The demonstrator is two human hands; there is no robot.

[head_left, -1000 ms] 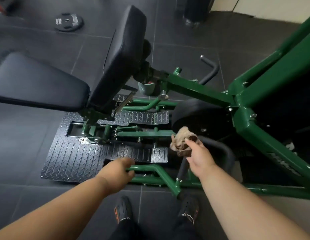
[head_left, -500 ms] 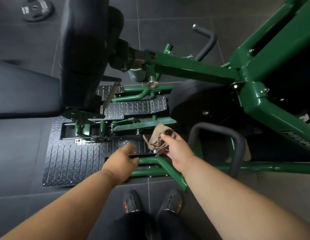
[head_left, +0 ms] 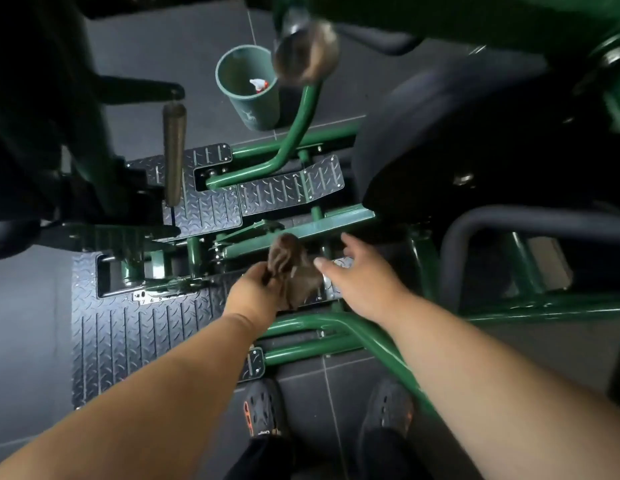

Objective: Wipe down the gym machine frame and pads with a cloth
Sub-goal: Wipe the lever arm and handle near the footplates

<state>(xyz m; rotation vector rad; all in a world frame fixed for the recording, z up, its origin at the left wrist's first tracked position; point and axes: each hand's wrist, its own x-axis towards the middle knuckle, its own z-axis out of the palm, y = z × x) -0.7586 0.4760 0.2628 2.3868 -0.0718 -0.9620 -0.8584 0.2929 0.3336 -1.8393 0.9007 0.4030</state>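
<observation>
Between the earlier views and this one, the cloth (head_left: 291,268) passed from the right hand to the left, and the head camera dropped lower over the machine's base. At inspection the left hand (head_left: 256,294) pinched the brown cloth at its near edge, fingers curled round the bunched fabric. The right hand (head_left: 357,278) hovered just beside it with fingers spread and relaxed, holding nothing; whether a fingertip touched the cloth could not be determined. The cloth hung in the air above the checker-plate footplate (head_left: 135,327), close to the green cross member (head_left: 301,232) and not in contact with any surface that could be confirmed.

No wiping stroke was in hand at this moment. The green frame tube (head_left: 336,323) near the person's shoes (head_left: 263,408) showed a sheen, but this could not be attributed to cleaning as against paint gloss. The black pad (head_left: 475,143) at upper right and the dark upholstery at left showed no streaks or damp marks, though both lay in shadow. Progress was therefore judged indeterminate, probably early to middle: the low frame members appeared to be the current area, with pads and upper frame seemingly outstanding. A green bucket (head_left: 249,88) holding a spray bottle stood on the floor beyond the footplates.
</observation>
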